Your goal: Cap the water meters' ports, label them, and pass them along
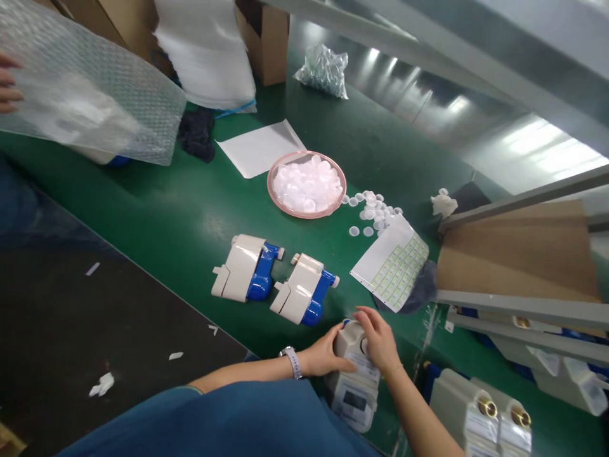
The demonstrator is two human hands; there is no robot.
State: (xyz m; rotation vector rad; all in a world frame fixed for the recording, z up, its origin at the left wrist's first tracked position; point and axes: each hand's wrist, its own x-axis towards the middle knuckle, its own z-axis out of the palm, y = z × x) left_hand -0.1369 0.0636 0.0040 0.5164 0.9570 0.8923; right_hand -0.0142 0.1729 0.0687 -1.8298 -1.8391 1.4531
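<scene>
A pale grey meter point(356, 371) with a small dark display and printed labels stands at the table's near edge, close to my body. My left hand point(328, 352), with a watch on its wrist, wraps the meter's left side, thumb across its front. My right hand point(379, 343) is bent over the meter's upper right, by a round dark port; its fingertips reach the top end. Whether a small part lies under those fingers is hidden. Just beyond, two cream-and-blue meters point(242, 268) point(302, 289) lie side by side on the green table.
A pink bowl point(275, 198) holds white plastic caps, with loose caps point(368, 212) beside it. A label sheet point(397, 263) lies nearby. More meters with brass fittings point(476, 409) stand at right, under shelf rails. Another person's hand point(7, 82) holds bubble wrap point(99, 95) at left.
</scene>
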